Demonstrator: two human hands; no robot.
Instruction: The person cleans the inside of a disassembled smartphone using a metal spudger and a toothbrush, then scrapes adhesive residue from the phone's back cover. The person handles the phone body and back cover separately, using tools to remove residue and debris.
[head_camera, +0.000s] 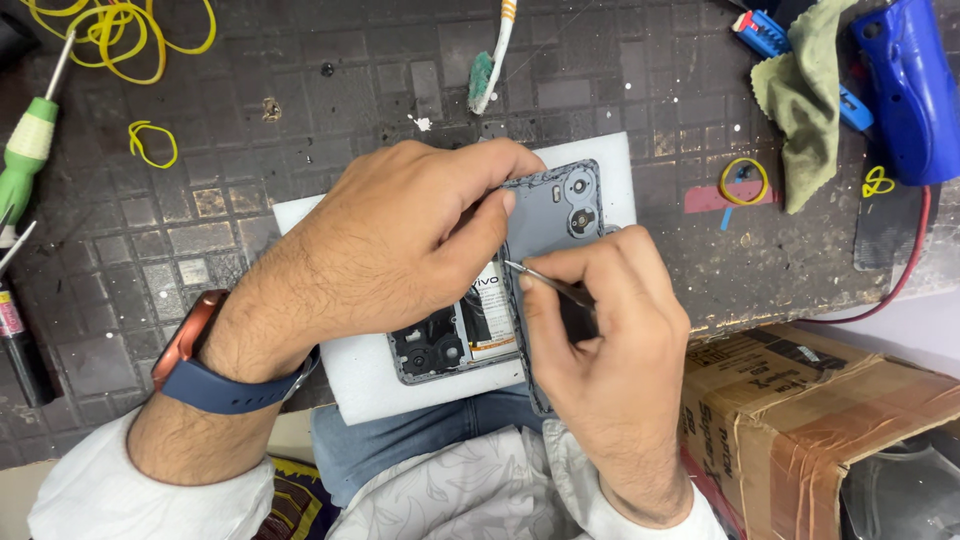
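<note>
Dark embossed workbench mat (300, 120), worn and paint-flecked, filling the far and left of the scene; its near edge runs along the person's lap. Taped cardboard box (800, 400) at near right, just beyond the mat's edge. White foam pad (360, 385) at centre, its near edge overhanging the bench. On the pad lies an opened smartphone (470, 335), internals and camera modules exposed; its grey back cover (565, 205), with round camera openings, is lifted at an angle along the phone's right side.

Left hand (390, 250), wrist wearing a blue-strapped watch (215, 370), rests over the phone, thumb and fingers pinched on the cover's far-left edge. Right hand (610, 340) is closed around thin metal tweezers (545, 280), tip at the cover's inner edge.

Open mat lies to the left of the pad, broken only by yellow rubber bands (150, 145) and a green-handled screwdriver (30, 150). Far: a toothbrush (492, 60). Far right is crowded: green cloth (805, 100), blue tool body (915, 90).
</note>
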